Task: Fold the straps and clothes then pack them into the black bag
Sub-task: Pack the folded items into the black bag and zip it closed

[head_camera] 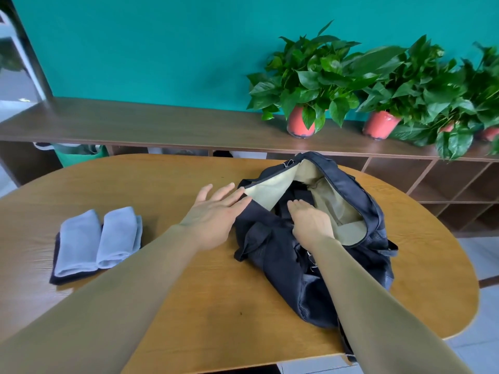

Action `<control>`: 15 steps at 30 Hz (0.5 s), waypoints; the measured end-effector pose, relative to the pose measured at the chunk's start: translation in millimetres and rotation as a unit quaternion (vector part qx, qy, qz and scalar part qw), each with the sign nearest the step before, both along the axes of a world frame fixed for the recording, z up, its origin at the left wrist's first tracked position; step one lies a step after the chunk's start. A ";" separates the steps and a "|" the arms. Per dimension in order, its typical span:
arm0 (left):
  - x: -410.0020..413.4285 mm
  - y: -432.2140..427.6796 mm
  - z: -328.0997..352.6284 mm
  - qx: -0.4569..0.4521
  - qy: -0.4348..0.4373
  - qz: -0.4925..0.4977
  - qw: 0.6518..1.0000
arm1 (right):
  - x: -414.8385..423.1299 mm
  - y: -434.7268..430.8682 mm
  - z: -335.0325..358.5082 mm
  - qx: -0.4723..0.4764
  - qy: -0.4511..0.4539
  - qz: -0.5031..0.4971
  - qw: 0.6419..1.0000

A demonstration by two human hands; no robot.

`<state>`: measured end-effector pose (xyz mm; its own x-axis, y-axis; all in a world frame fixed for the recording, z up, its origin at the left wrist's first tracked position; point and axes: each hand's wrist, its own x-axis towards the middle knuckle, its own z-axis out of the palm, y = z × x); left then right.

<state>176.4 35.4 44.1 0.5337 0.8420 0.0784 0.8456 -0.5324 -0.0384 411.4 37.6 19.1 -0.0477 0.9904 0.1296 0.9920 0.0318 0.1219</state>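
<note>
Left grip [216, 211]: empty, fingers straight, touching open flap of black bag [270, 265].
Right grip [310, 221]: flat inside bag mouth, holding nothing.
Folded clothes [100, 238]: on table [135, 179], well left of bag; Left grip is nearer.

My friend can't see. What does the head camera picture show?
An open black bag lies on a wooden table; the right hand reaches inside, the left hand is at its flap. Folded blue clothes lie further left.

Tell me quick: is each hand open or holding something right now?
Left hand: open, fingers straight, touching the flap of the black bag.
Right hand: open, flat inside the bag, holding nothing.
</note>
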 end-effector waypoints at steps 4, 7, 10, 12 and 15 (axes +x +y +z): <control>-31.0 -14.6 7.5 -0.003 -0.001 0.031 1.000 | -22.4 -15.6 14.3 0.060 0.014 0.017 0.998; -65.9 -24.1 4.8 -0.015 0.004 0.068 0.998 | -54.5 -20.4 23.6 0.112 0.015 0.059 0.992; -96.9 -31.9 -2.0 -0.024 0.012 0.093 0.995 | -97.0 -18.2 20.6 0.155 0.024 0.165 0.974; -111.9 -34.6 -3.0 -0.022 0.018 0.105 0.994 | -123.8 -13.2 14.1 0.166 0.016 0.227 0.960; -128.9 -35.4 -2.8 -0.014 0.023 0.117 0.993 | -149.2 -0.2 -4.1 0.096 -0.045 0.214 0.971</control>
<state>47.5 0.0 41.4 0.3253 0.9450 0.0324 0.9441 -0.3227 -0.0681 262.2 37.4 15.0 -0.4692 0.8352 0.2868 0.8781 0.4067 0.2519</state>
